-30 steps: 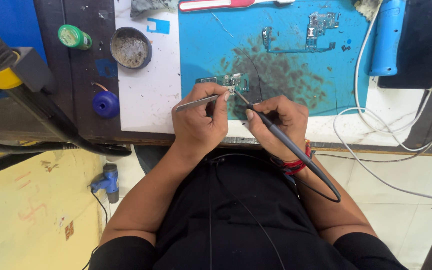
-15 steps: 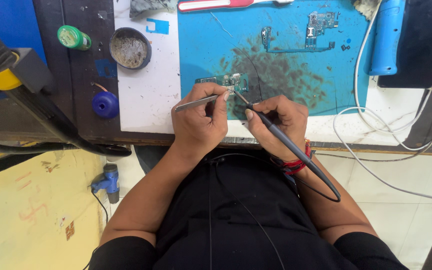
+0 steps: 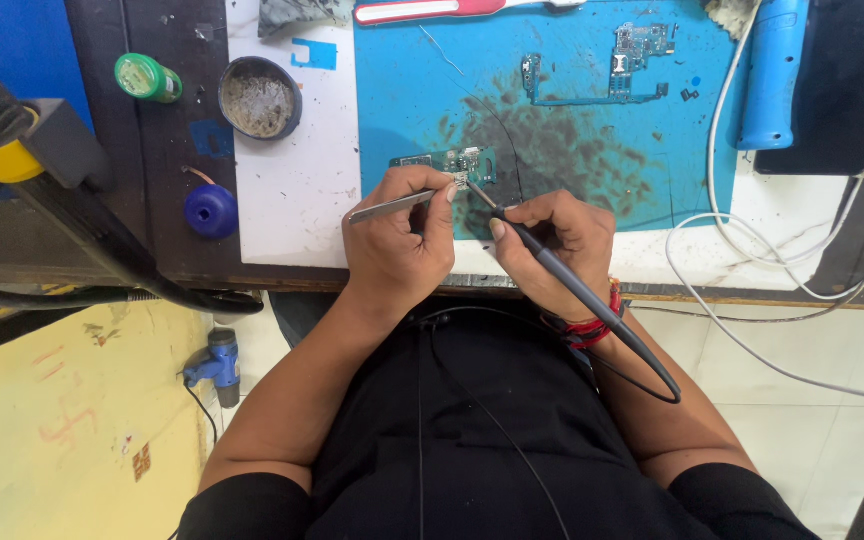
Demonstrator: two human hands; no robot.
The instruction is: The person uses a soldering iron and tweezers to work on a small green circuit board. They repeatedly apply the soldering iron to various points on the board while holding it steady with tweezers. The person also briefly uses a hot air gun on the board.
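Looking down at a phone-repair desk here. The left hand is closed around a pair of metal tweezers, pinching them with the tips pointing right at a small green circuit board. The right hand is closed in a pen grip on a dark soldering iron, whose fine tip comes down on the right end of that same board, right where the tweezer tips meet it. The iron's cord loops back past a red wrist band.

The little board sits on a blue work mat, near its front-left edge, on the fringe of a big dark scorched or flux-stained patch. Further back on the mat there's a second, larger board, thin and L-shaped, lying well apart from the hands and untouched.

Off to the left: a round tin of greyish stuff, a green-capped bottle and a blue cap. A blue tool handle lies on the right with white cables trailing off.

How far along? My guess is mid-job: iron and tweezers are both on the small board, so the joint or part looks like it's being worked right now. Can't tell at this size whether the tweezers are gripping a component or just steadying the board.
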